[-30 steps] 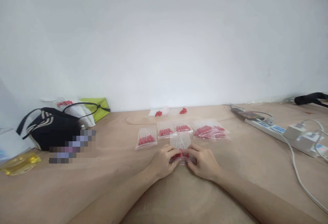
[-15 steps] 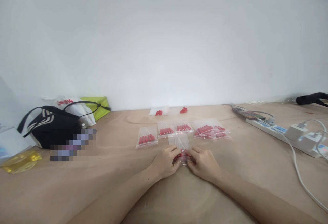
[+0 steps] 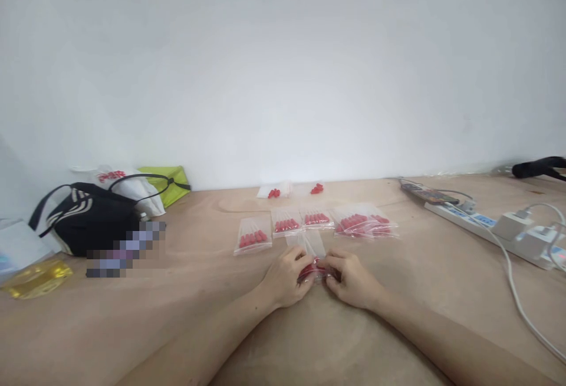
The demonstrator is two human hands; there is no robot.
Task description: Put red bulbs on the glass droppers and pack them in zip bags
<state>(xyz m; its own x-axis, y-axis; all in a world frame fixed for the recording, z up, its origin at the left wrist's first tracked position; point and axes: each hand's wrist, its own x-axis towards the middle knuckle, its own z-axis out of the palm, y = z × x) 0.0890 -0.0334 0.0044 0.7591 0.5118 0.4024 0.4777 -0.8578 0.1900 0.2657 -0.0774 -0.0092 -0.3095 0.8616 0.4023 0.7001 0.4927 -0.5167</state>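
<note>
Between my two hands lies a clear plastic bag with red-tipped items inside, flat on the brown table. My left hand has its fingers closed on the bag's left edge. On the right edge, my right hand grips with bent fingers. Just beyond, a row of filled bags lies on the table: one at the left, two touching in the middle, and an overlapping pile at the right. My fingers partly hide the red ends in the held bag.
Against the wall are two bags with small red pieces. A black bag, green bag and yellow packet sit at left. At right are a power strip, phone and white cable.
The top of the held bag has tilted slightly to the left. My right fingers have shifted a little on its right side.
</note>
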